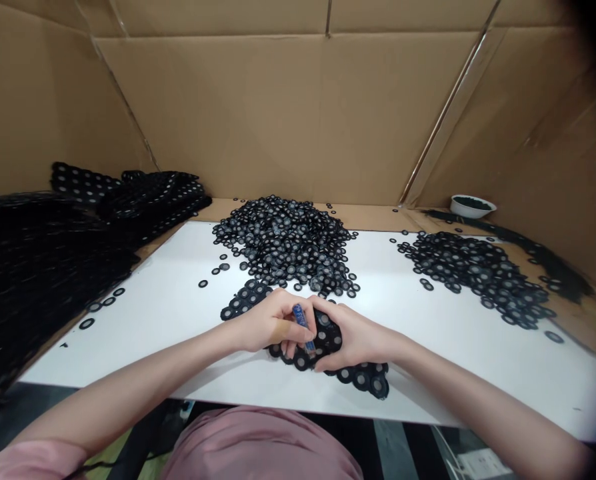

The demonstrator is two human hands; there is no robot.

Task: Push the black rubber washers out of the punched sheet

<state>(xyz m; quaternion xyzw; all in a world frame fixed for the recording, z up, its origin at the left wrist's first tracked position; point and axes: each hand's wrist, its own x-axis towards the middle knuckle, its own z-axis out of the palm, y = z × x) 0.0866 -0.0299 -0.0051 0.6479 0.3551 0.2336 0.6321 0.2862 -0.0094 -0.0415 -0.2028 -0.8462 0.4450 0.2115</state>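
Note:
My left hand (273,321) is closed around a short blue stick-like tool (299,313) with pale markings; its working end is too small to make out. Under both hands lies a black rubber sheet of joined rings (361,380), stretching from upper left to lower right. My right hand (365,335) grips the middle of this sheet, where a part is bent up between thumb and fingers. The two hands meet at the fingertips. Just beyond them rises a large heap of loose black rubber rings (285,237).
A second heap of rings (478,273) lies at the right on the white board (178,320). Behind it stands a white bowl (472,212) with dark bits. Black perforated sheets (153,193) and a dark stack (38,267) fill the left. Cardboard walls (258,113) enclose the back and sides.

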